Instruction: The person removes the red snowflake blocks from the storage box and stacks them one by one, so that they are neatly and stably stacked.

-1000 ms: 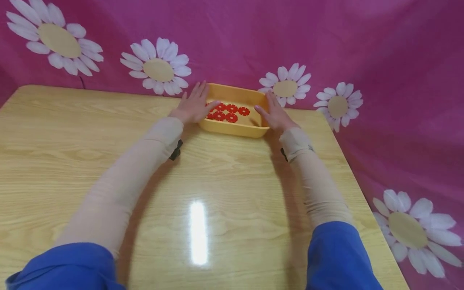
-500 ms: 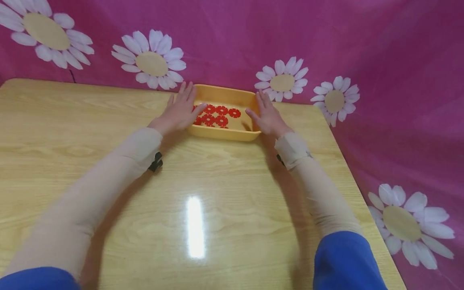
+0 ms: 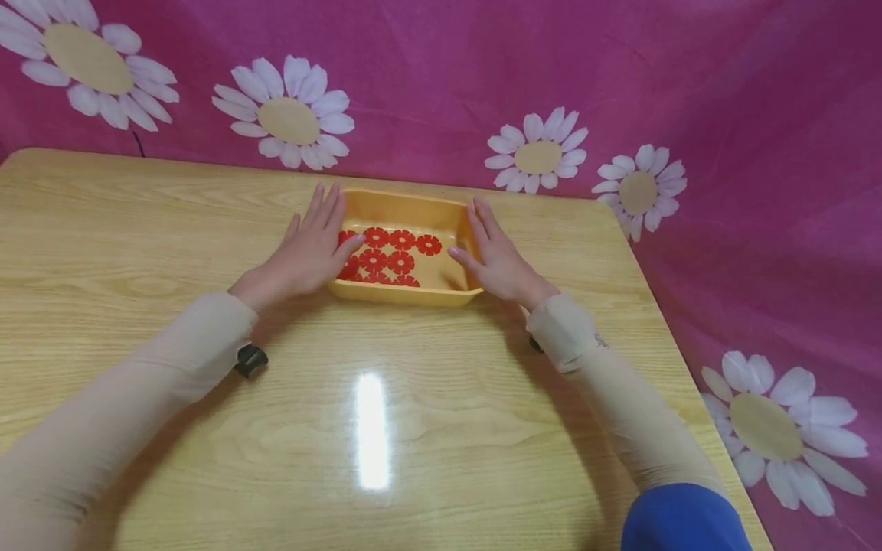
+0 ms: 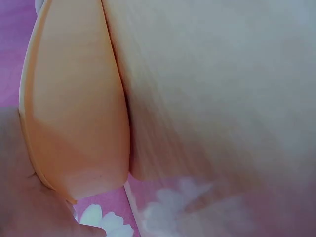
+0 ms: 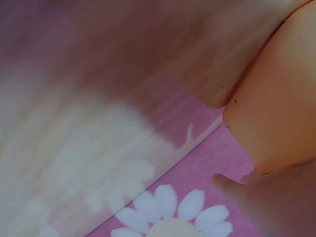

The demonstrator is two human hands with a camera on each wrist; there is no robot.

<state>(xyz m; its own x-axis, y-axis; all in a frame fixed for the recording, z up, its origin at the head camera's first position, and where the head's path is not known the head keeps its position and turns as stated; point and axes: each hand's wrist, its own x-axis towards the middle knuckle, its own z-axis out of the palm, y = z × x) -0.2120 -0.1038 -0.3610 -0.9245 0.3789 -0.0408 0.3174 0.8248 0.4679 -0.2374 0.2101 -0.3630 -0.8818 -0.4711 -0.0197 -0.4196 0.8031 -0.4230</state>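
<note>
In the head view, a shallow orange-yellow plastic bin point(image 3: 441, 297) sits on the table, with several flat red notched discs point(image 3: 401, 262) in it, mostly on its left side. My left hand point(image 3: 303, 256) lies along the bin's left end, fingers straight, its thumb reaching over the rim and covering some discs. Against the right end rests my right hand point(image 3: 503, 264), fingers extended and thumb over the inside. Both wrist views show the bin's outer wall point(image 4: 81, 108) close up, with part of each hand at the rim.
The wooden table point(image 3: 441, 405) extends toward me and left of the bin. Behind it and on the right hangs a magenta cloth point(image 3: 427, 84) printed with white daisies. A bright light reflection lies on the tabletop.
Both hands have drawn the bin from the table's back edge toward me and slightly left. A gap now shows behind it. More discs are visible inside.
</note>
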